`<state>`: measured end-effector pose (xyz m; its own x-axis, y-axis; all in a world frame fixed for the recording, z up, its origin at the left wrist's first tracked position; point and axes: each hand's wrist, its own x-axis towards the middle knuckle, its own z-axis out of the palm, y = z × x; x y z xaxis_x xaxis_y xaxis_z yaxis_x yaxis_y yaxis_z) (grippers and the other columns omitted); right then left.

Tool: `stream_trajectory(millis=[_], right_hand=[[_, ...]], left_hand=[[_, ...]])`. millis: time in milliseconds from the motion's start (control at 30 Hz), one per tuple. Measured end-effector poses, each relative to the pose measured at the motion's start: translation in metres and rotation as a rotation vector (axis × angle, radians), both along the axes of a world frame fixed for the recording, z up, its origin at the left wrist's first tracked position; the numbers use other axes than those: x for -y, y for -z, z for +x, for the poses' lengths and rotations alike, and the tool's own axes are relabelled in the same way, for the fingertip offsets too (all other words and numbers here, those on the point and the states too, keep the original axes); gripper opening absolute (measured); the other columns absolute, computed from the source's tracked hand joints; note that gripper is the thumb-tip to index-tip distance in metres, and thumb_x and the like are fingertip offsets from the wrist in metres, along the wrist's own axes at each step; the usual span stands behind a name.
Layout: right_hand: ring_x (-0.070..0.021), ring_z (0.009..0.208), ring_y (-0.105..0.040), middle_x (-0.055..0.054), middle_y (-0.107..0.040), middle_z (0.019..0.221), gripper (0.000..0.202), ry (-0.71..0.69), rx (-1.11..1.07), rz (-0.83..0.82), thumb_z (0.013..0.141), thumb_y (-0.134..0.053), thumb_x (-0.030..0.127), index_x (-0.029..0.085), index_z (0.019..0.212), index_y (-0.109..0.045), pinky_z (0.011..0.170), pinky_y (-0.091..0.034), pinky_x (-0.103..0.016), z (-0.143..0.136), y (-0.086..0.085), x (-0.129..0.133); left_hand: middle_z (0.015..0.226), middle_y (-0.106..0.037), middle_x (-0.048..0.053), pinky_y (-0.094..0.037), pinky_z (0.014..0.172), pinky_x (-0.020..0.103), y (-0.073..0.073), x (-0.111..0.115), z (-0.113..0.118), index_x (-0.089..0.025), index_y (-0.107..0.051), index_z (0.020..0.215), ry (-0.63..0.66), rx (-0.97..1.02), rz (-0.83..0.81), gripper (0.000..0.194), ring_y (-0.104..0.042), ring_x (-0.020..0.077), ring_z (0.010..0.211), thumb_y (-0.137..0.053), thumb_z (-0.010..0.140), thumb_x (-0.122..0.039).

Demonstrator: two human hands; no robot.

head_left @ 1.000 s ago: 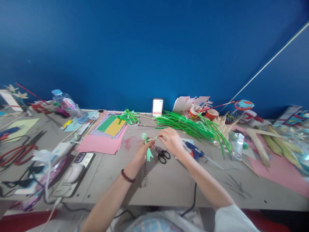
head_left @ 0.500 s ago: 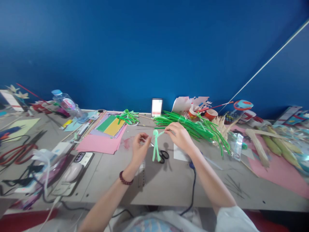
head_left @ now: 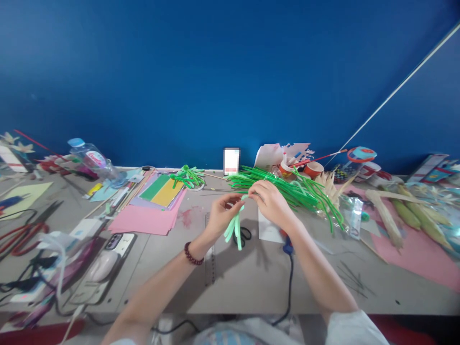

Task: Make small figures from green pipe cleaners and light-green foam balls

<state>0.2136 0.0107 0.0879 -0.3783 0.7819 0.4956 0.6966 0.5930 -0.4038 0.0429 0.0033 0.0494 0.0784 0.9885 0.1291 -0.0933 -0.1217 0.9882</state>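
Note:
A light green pipe-cleaner figure point(head_left: 235, 227) hangs between my hands above the table, its legs pointing down. My left hand point(head_left: 225, 213) pinches the figure near its top, fingers curled. At its upper right end, my right hand point(head_left: 268, 199) grips the same piece with thumb and fingertips. The fingers hide most of the figure's head. Behind and below the legs lie black-handled scissors point(head_left: 246, 235). A clear ruler point(head_left: 210, 263) rests on the table under my left wrist.
Green pipe cleaners point(head_left: 276, 184) are heaped behind my right hand. To the left lie pink paper point(head_left: 143, 218), a phone point(head_left: 104, 268) and large red-handled scissors point(head_left: 27, 235). A blue-handled tool point(head_left: 288, 247) with a cord is by my right forearm. Corn husks point(head_left: 406, 213) lie far right.
My left hand has moved right and closed on the figure near my right hand. The figure has tilted and dropped slightly, and its head is now mostly covered.

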Motion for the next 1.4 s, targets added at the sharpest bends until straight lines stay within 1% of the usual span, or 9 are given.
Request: stream_trajectory(millis=[267,433,700,867,1000,1067,1200,1300,1400], right_hand=[[-0.0222,0.092,-0.053,-0.007,-0.059,0.094,0.013,0.007,-0.013,0.032,0.089,-0.048,0.016,0.021,0.084,-0.059,0.084,-0.040,-0.036,0.003,0.001,-0.002],[-0.0230,0.097,-0.053,-0.008,-0.060,0.101,0.013,0.014,-0.021,0.016,0.088,-0.049,0.015,0.020,0.084,-0.060,0.086,-0.040,-0.038,-0.003,0.003,0.000],[-0.0239,0.103,-0.052,-0.010,-0.059,0.108,0.017,0.031,-0.034,0.087,0.090,-0.046,0.018,0.020,0.085,-0.062,0.089,-0.040,-0.040,-0.008,0.007,0.000],[-0.0241,0.106,-0.052,-0.009,-0.058,0.112,0.015,0.026,0.012,0.068,0.089,-0.049,0.019,0.021,0.088,-0.063,0.092,-0.040,-0.041,-0.009,0.011,-0.001],[-0.0255,0.116,-0.047,-0.010,-0.053,0.123,0.026,0.059,0.005,0.052,0.088,-0.050,0.022,0.022,0.114,-0.056,0.097,-0.038,-0.041,-0.011,0.016,-0.002],[-0.0260,0.117,-0.047,-0.012,-0.052,0.125,0.036,0.126,0.010,-0.014,0.088,-0.051,0.023,0.020,0.124,-0.049,0.095,-0.040,-0.040,-0.013,0.020,-0.001],[-0.0258,0.102,-0.057,-0.014,-0.059,0.113,0.037,0.160,0.159,-0.293,0.086,-0.055,0.029,0.015,0.120,-0.049,0.081,-0.044,-0.034,-0.023,0.028,0.004],[-0.0228,0.086,-0.063,-0.010,-0.066,0.098,0.025,0.141,0.243,-0.440,0.093,-0.044,0.032,0.016,0.109,-0.055,0.070,-0.041,-0.028,-0.032,0.028,0.008],[-0.0219,0.076,-0.063,-0.008,-0.067,0.084,0.032,0.168,0.314,-0.475,0.097,-0.032,0.034,0.019,0.093,-0.060,0.061,-0.036,-0.027,-0.033,0.024,0.009]], left_hand=[[0.077,-0.073,0.005,-0.042,0.050,0.021,-0.004,-0.012,0.001,-0.017,-0.074,0.077,-0.023,-0.202,0.190,0.022,-0.059,0.0118,0.058,-0.069,0.072,-0.038],[0.071,-0.071,0.005,-0.040,0.046,0.020,0.003,-0.017,-0.008,-0.015,-0.073,0.076,-0.004,-0.241,0.142,0.025,-0.055,0.0097,0.052,-0.070,0.070,-0.039],[0.068,-0.068,0.004,-0.042,0.044,0.019,-0.006,-0.023,-0.016,-0.014,-0.070,0.076,0.249,-0.123,0.052,0.031,-0.050,0.0071,0.048,-0.068,0.072,-0.044],[0.062,-0.065,0.002,-0.041,0.043,0.018,-0.006,-0.024,-0.018,-0.013,-0.068,0.077,0.209,-0.140,0.010,0.031,-0.056,0.0093,0.050,-0.067,0.073,-0.044],[0.065,-0.066,0.003,-0.047,0.048,0.020,-0.007,-0.031,-0.026,-0.013,-0.068,0.079,0.149,-0.147,-0.013,0.029,-0.062,0.0125,0.056,-0.068,0.072,-0.041],[0.070,-0.068,0.005,-0.051,0.055,0.024,-0.011,-0.035,-0.033,-0.013,-0.068,0.078,0.116,-0.164,-0.026,0.027,-0.064,0.0140,0.060,-0.069,0.071,-0.039],[0.073,-0.071,0.006,-0.054,0.064,0.028,-0.012,-0.041,-0.042,-0.014,-0.069,0.079,0.064,-0.254,0.046,0.026,-0.066,0.0167,0.065,-0.066,0.074,-0.039],[0.076,-0.072,0.007,-0.055,0.065,0.029,-0.005,-0.044,-0.042,-0.015,-0.070,0.079,0.068,-0.357,0.103,0.021,-0.066,0.0176,0.067,-0.063,0.075,-0.035],[0.081,-0.072,0.008,-0.055,0.069,0.030,0.002,-0.046,-0.040,-0.015,-0.070,0.085,0.133,-0.408,0.174,0.019,-0.067,0.0178,0.072,-0.061,0.077,-0.030]])
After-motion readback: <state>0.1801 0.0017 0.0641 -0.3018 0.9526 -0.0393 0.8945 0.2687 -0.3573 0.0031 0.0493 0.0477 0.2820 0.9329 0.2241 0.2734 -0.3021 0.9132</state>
